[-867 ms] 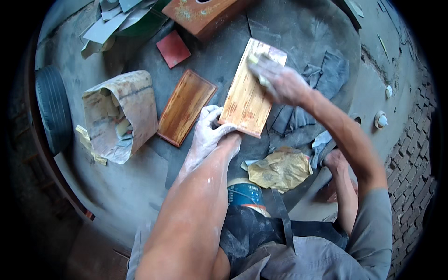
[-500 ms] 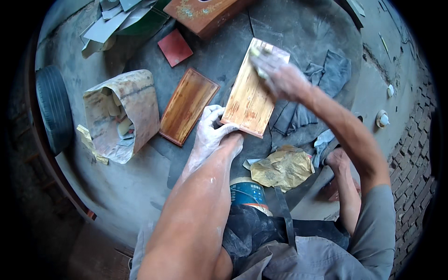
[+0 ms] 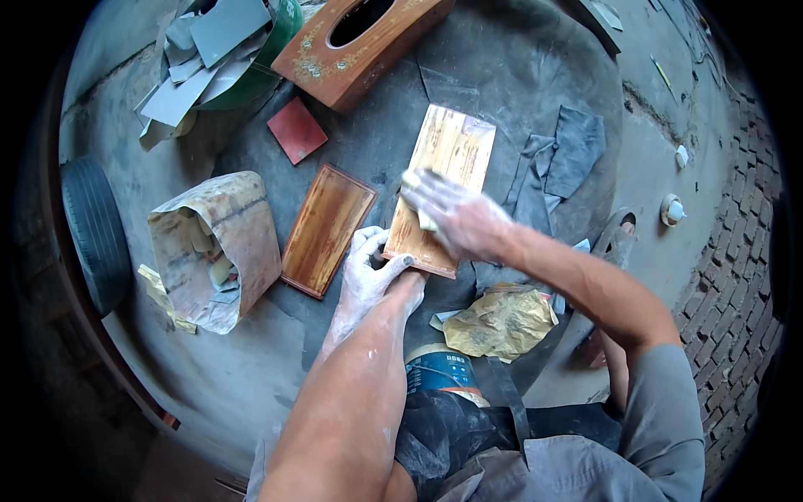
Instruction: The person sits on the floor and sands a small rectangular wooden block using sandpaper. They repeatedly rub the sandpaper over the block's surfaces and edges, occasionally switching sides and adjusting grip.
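Observation:
A pale wooden board (image 3: 465,142) with brown patches lies tilted across my knee. Its near end is gripped by my left hand (image 3: 365,272), which is white with dust, thumb along the edge and fingers at the side. My right hand (image 3: 460,216) presses flat on the board's near half, closed over a pale yellowish sanding pad (image 3: 411,178). Only the pad's edges show, as the fingers cover the rest. To the left of the board, a darker varnished wooden panel (image 3: 328,230) with a raised rim rests on the grey mat.
A wooden tissue box (image 3: 368,50) with an oval opening and a red square piece (image 3: 297,131) lie farther off. At left are a scrap-filled sleeve (image 3: 242,226) and a tire (image 3: 94,234). Crumpled brown paper (image 3: 502,325), a bucket (image 3: 441,368) and a grey cloth (image 3: 575,155) are nearby.
My right hand has slid along the board from its far end toward the near end. The view has tilted, so most things sit lower in it. My left hand keeps its grip.

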Motion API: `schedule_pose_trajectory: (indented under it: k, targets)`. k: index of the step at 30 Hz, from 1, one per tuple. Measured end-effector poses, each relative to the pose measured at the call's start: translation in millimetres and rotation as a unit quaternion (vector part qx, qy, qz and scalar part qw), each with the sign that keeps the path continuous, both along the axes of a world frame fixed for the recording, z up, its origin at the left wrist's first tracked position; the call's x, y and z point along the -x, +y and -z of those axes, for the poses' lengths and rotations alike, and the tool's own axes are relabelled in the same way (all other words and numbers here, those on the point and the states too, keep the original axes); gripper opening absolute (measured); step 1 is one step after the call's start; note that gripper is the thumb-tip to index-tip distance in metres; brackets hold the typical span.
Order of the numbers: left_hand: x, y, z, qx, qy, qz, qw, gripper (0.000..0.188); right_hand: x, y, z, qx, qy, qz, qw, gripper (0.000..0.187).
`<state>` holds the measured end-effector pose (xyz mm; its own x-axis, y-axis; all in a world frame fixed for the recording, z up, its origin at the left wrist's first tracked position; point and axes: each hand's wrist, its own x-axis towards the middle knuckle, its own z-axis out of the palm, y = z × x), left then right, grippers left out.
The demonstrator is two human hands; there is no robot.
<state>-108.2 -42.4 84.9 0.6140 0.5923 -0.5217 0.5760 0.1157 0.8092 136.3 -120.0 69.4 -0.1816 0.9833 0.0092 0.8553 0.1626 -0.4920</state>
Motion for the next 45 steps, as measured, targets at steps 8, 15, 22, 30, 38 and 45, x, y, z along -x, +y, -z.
schedule_pose_trajectory:
  k: [8, 15, 22, 30, 38, 45]
  targets:
    - [-6.6, -5.3, -9.6, -0.02, -0.014, 0.01, 1.0, 0.042, 8.2, 4.0, -18.7, 0.051, -0.08, 0.019, 0.995, 0.055]
    - [-17.2, -4.9, -1.1, -0.004, -0.039, -0.025, 0.999, 0.041, -60.6, -2.8, 22.7, -0.002, -0.105, 0.109, 0.988, 0.053]
    - [-16.7, -4.7, 0.2, 0.039, -0.027, -0.065, 0.997, 0.032, -43.2, -49.6, -0.7, 0.043, 0.03, -0.014, 0.999, 0.06]
    - [-32.6, 0.5, 0.8, 0.016, 0.053, -0.061, 0.997, 0.029, -10.2, -89.8, -24.7, 0.021, 0.105, -0.091, 0.99, 0.061]
    - [-36.6, 1.5, -5.3, 0.064, 0.059, -0.078, 0.993, 0.027, -12.0, -98.0, -12.6, 0.024, 0.017, -0.051, 0.998, 0.057]
    - [-45.2, -0.5, -5.1, 0.063, 0.031, -0.077, 0.995, 0.028, -67.9, -70.3, 15.2, 0.028, -0.051, 0.125, 0.991, 0.058]
